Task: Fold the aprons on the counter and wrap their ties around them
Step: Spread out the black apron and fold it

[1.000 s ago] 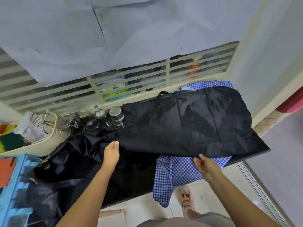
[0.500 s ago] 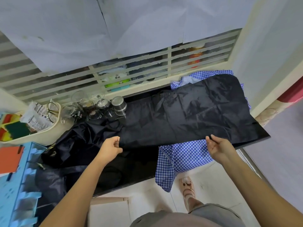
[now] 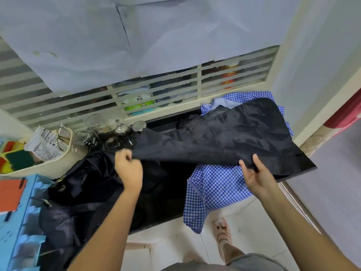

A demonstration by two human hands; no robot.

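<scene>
Pale grey-blue paper sheets [image 3: 88, 45] hang over the upper part of a cream window grille of flat horizontal slats [image 3: 234, 79], with blurred coloured containers behind its gaps. A plain pale wall [image 3: 322, 55] meets the grille at the right. Below runs a black glossy worktop [image 3: 306, 166], its right corner jutting over a white tiled floor [image 3: 172, 249]. Farther right lies a smooth grey floor [image 3: 336, 202], with a red rounded edge [image 3: 345, 112] above it. A light blue plastic rack [image 3: 21, 222] stands at the left. The light is soft and even.

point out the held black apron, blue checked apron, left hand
held black apron [image 3: 224, 139]: head view, middle of the spread panel
blue checked apron [image 3: 216, 189]: head view, hanging lower part
left hand [image 3: 129, 169]: head view, back of the hand
</scene>
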